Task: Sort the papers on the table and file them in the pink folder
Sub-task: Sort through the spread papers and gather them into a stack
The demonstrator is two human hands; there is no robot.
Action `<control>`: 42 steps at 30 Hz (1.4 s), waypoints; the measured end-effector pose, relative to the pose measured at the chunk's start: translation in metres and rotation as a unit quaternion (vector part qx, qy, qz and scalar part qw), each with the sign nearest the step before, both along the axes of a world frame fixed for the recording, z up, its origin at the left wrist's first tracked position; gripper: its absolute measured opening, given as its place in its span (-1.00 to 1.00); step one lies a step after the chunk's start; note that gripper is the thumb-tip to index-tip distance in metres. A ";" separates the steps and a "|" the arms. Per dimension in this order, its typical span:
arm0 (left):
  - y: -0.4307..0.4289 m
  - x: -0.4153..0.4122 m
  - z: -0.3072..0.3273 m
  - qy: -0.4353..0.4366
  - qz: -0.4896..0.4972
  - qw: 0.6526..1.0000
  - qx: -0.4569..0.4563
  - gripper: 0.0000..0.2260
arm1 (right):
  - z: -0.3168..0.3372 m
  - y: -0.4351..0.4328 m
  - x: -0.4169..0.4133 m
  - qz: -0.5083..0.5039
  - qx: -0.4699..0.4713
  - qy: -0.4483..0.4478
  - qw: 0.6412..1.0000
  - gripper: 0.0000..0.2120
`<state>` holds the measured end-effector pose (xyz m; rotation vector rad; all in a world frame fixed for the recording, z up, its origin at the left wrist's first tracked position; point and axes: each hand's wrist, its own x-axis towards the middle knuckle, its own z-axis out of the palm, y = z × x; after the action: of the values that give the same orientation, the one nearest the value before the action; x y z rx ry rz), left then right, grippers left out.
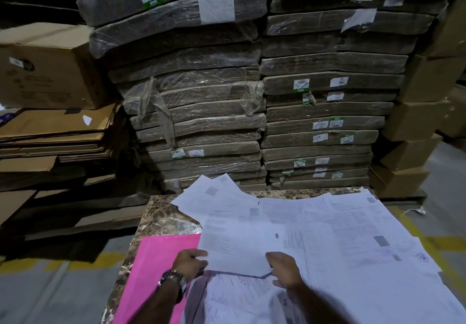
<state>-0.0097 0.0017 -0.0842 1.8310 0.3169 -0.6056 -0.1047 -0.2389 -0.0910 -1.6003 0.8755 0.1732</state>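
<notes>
The papers (327, 235) lie spread in a loose, messy pile over most of the worktop (161, 212). Some sheets stick out past its far edge and its right edge. One sheet (234, 245) is lifted at its near edge, and both hands hold it. The left hand (189, 264) has its fingers (200, 254) pinched on the sheet's left corner. The right hand (285, 268) has its fingers closed on the sheet's near right edge. A watch (174, 279) sits on the left wrist.

The pink folder (153, 273) lies flat on the left part of the worktop, just beside the papers. Its right side goes under them. It is shut, so what is inside cannot be seen.

A bare strip of brown stone worktop shows at the far left corner. Behind the worktop stands a tall stack of wrapped bundles (201, 96). Flat cardboard (50, 142) is piled at the left, and boxes (416, 121) are stacked at the right. Grey floor (37, 298) with a yellow line lies open at the left.
</notes>
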 end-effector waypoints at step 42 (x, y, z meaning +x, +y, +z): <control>-0.013 -0.006 -0.027 0.011 -0.074 0.994 0.074 -0.80 | -0.043 -0.029 0.009 0.087 -0.015 -0.043 0.995 -0.77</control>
<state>-0.0154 -0.0108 -0.1112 2.0041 0.2472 -0.7217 -0.0959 -0.2678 -0.1340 -1.6999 0.6749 0.2144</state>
